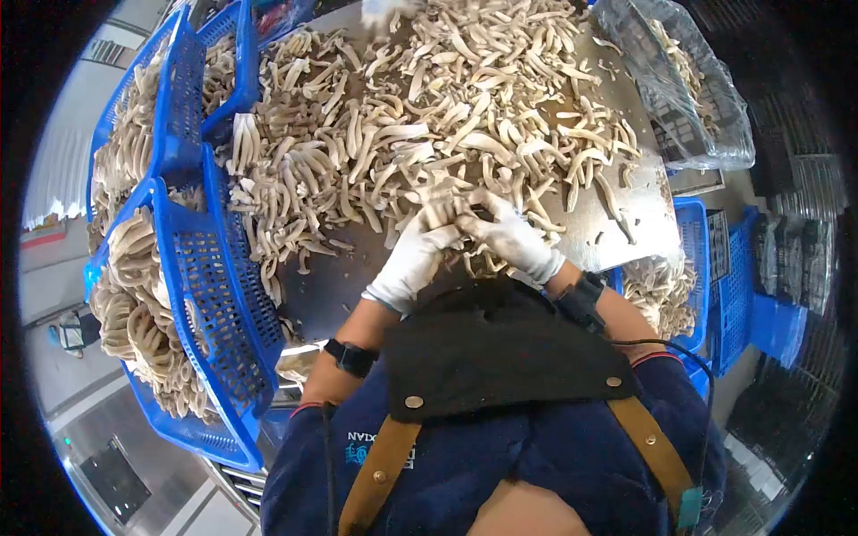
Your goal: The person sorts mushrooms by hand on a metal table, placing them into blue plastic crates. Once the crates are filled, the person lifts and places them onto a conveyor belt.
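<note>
Both hands wear white gloves and meet close to my apron, at the near edge of the metal table [643, 234]. My left hand [413, 253] has its fingers curled around a small bunch of mushrooms [441, 213]. From the other side, my right hand [511, 237] pinches the same bunch, its thumb and fingers bent together. A broad heap of long, pale-stemmed mushrooms [487, 67] spreads over the table just beyond my hands. Some loose pieces lie under and between the gloves, partly hidden by them.
Blue perforated crates [219, 295] full of mushrooms stand along the left. A plastic-lined crate [728, 125] holding mushrooms is at the far right. Closer on the right, another blue crate [693, 223] contains more mushrooms. A white-gloved hand [380, 9], apparently another person's, shows at the top edge.
</note>
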`<action>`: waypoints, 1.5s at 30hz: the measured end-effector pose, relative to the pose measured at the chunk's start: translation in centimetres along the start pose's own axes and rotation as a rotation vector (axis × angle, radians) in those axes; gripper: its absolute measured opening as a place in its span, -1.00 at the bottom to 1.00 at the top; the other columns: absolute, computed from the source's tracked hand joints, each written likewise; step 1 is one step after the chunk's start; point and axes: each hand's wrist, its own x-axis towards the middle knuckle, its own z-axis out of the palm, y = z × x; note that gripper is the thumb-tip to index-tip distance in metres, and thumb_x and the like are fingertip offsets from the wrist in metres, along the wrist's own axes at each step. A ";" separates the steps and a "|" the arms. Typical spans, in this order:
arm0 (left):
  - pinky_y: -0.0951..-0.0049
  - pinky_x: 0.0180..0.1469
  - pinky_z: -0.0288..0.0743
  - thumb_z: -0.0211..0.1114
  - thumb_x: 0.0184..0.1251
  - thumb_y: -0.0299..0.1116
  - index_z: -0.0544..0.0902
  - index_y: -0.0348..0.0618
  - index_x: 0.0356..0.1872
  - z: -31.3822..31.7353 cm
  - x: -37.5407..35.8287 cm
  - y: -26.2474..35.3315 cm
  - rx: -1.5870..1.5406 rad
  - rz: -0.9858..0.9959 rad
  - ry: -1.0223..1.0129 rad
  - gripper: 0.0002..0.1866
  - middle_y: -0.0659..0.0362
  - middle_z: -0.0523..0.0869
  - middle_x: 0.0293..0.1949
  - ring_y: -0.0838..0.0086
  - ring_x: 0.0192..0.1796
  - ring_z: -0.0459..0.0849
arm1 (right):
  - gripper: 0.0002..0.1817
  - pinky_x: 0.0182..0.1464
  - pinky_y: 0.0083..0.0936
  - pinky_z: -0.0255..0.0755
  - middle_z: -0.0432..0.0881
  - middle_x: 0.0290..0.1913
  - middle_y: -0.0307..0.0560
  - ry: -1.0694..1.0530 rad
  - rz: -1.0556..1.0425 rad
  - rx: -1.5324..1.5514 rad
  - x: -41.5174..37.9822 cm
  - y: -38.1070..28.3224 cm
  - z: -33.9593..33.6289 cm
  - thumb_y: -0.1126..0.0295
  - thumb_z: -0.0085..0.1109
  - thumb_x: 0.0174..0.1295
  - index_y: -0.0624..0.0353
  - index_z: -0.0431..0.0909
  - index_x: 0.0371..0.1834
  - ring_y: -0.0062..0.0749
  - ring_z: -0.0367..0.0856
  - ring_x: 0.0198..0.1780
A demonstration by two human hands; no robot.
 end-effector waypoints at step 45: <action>-0.10 0.39 0.04 0.43 0.07 0.02 0.18 -0.33 0.38 -17.4 -0.3 -4.3 1.744 0.465 1.012 -0.05 -0.22 0.35 0.32 -0.09 0.35 0.25 | -0.52 0.21 -0.19 0.32 0.49 0.08 0.20 -0.770 -0.103 -0.770 2.5 -0.9 4.6 0.38 0.18 0.09 0.22 0.48 0.14 -0.03 0.47 0.10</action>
